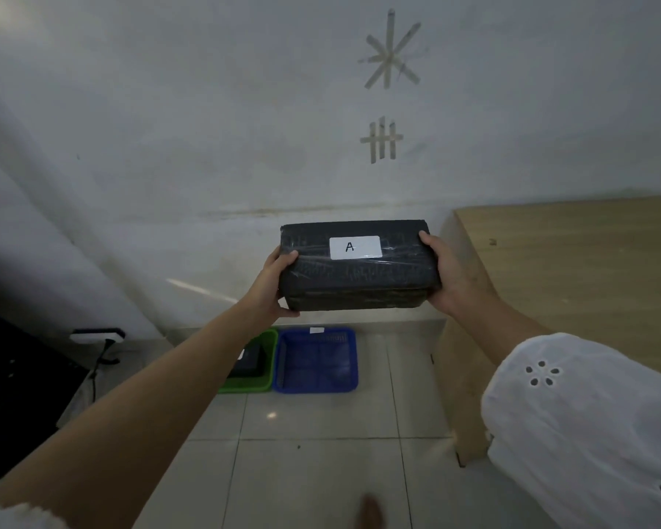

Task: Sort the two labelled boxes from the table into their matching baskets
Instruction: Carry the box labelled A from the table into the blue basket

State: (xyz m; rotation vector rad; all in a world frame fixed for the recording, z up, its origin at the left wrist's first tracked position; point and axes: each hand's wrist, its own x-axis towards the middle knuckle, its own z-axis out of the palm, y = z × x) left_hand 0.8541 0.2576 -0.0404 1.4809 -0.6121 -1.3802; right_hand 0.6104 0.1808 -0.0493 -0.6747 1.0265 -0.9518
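Both arms reach out in front, left hand (271,279) and right hand (452,275) pressed against the short ends of a black box (355,274) labelled A (355,247), held up in the air beside the wooden table (573,261). Down on the tiled floor, the blue basket (316,360) looks empty, and the green basket (258,370) touching it already has a dark box (249,361) inside, partly hidden by the left arm.
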